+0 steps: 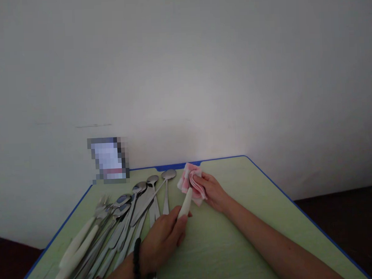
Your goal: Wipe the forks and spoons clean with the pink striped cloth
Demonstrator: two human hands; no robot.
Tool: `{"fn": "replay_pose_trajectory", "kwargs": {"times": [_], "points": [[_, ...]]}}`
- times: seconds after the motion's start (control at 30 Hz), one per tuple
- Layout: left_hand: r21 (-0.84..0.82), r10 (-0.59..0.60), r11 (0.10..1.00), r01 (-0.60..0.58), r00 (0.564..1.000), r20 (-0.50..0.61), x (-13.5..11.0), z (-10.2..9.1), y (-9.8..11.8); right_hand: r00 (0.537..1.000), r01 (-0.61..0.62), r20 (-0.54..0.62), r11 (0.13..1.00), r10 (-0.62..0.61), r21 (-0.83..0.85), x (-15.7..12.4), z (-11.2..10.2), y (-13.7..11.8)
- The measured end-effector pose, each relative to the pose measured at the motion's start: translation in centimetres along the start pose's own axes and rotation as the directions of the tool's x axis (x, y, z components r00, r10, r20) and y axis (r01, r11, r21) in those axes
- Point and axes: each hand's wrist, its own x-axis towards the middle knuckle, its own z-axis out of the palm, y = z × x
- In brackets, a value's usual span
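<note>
1. The left hand (168, 233) is closed around a white handle (185, 203), gripping it between thumb and fingers. The handle's upper end points away from that hand, toward the right hand (213, 191).
2. The right hand pinches a folded pink-and-white cloth (188, 172), thumb on top. The cloth sits just beyond the left hand, above the bench (221, 253), and meets the handle's far end.
3. The work seems to be partway through one piece: the handled item and the cloth are together, and neither hand has let go.
4. The other cutlery lies in a loose group left of the hands: spoons, a fork (105, 200) and two more white handles (75, 255). The nearest spoon (169, 174) has its bowl just beside the cloth, beyond the left hand.
5. How much is done cannot be judged: nothing shows whether this group has been handled or is waiting.
6. The head of the held item is hidden by the cloth, so its kind is uncertain.
7. The left hand and forearm cover parts of several stems; others overlap or run off the near edge, making a count unreliable.
8. Beyond the group, left of both hands, a blurred-out object (108, 157) cannot be made out.
</note>
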Motion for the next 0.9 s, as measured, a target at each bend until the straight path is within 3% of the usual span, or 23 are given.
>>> {"fn": "replay_pose_trajectory", "kwargs": {"times": [0.2,0.37,0.63,0.77,0.9], "points": [[0.052,-0.006,0.999,0.008,1.000,-0.030,0.52,0.25,-0.14,0.981,-0.140,0.134,0.990,0.138,0.009,-0.01,-0.56,-0.59],[0.031,0.011,0.999,-0.009,0.998,-0.060,0.33,0.22,-0.02,0.959,-0.168,0.219,0.983,0.181,-0.079,-0.19,-0.78,-0.17],[-0.005,-0.053,0.999,0.053,0.993,-0.107,0.34,0.37,-0.13,0.979,-0.035,0.197,0.992,0.058,-0.120,-0.05,-0.92,0.37],[0.008,-0.065,0.998,0.066,0.994,-0.088,0.34,0.25,-0.01,0.968,-0.003,0.247,0.983,0.050,-0.184,0.03,-1.05,0.32],[0.043,-0.031,0.999,0.034,0.997,-0.072,0.29,0.10,0.06,0.951,0.115,0.308,0.948,-0.019,-0.296,-0.09,-0.91,-0.17]]}}
